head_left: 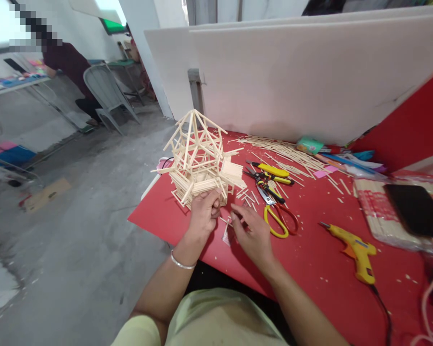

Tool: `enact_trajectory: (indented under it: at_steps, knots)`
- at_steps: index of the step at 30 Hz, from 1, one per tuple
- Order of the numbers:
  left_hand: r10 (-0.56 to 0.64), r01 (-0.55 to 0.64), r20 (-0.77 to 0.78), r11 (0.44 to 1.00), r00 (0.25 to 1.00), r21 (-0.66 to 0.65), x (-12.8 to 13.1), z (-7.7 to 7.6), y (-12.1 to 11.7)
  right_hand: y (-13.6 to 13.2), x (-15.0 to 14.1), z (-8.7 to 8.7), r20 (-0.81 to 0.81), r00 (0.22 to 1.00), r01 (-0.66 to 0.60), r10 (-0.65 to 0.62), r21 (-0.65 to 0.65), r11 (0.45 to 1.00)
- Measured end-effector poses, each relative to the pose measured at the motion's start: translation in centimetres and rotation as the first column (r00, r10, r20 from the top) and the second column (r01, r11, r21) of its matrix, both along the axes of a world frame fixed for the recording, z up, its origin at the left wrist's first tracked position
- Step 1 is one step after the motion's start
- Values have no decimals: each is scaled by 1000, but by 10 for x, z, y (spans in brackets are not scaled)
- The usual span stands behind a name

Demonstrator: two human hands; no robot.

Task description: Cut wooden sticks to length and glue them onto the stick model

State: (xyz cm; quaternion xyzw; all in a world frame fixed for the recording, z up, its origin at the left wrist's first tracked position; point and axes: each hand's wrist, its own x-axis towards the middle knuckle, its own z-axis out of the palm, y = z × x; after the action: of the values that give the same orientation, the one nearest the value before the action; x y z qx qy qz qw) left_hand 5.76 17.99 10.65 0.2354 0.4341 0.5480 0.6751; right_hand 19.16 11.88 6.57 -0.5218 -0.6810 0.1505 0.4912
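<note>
A pavilion-like model (197, 158) built of thin wooden sticks, with a pointed open-frame roof, stands at the table's left corner. My left hand (204, 214) is closed at the model's lower front, thumb and forefinger together; whatever they grip is hidden. Just to its right, my right hand (253, 233) has its thumb and fingers drawn in around the end of a short thin stick (225, 221). Below the fingertips lies a small clear plastic piece (226, 236). Scissors (276, 218) with yellow and red handles rest right beside my right hand.
Behind the scissors lie pliers (269, 187) and a yellow cutter (274, 170). Loose sticks (285, 154) spread along the back. At right are a yellow glue gun (357, 250) with its cord, and a phone (416, 211) on packed sticks. A person (70, 67) sits far left.
</note>
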Motion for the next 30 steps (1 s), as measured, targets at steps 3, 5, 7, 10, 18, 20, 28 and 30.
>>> enact_trajectory:
  at_steps: [3,5,7,10,18,20,28,30]
  knots:
    - [7,-7,1,1000,1000,2,0,0,0,7,-4,4,9,1000,-23,23,11,1000]
    - [1,-1,4,1000,1000,12,1,-1,0,10,-6,5,-5,999,-33,34,11,999]
    - [-6,6,4,1000,1000,20,0,-1,0,11,-7,5,-26,999,-39,39,1,999]
    - [-6,6,2,1000,1000,25,0,-1,0,12,-9,4,-45,998,-43,42,-11,999]
    - [-27,27,18,1000,999,4,-1,-4,2,9,-7,0,-51,998,-37,35,-32,999]
    - [-31,30,15,1000,999,5,-1,-3,2,9,-7,-2,-51,998,-39,37,-36,999]
    - [16,-13,-56,998,998,57,-8,-6,-17,-4,4,-6,-37,999,-9,9,1,1000]
    - [13,-7,-96,998,995,66,-10,-12,-33,-10,19,-7,25,1000,13,-13,-4,1000]
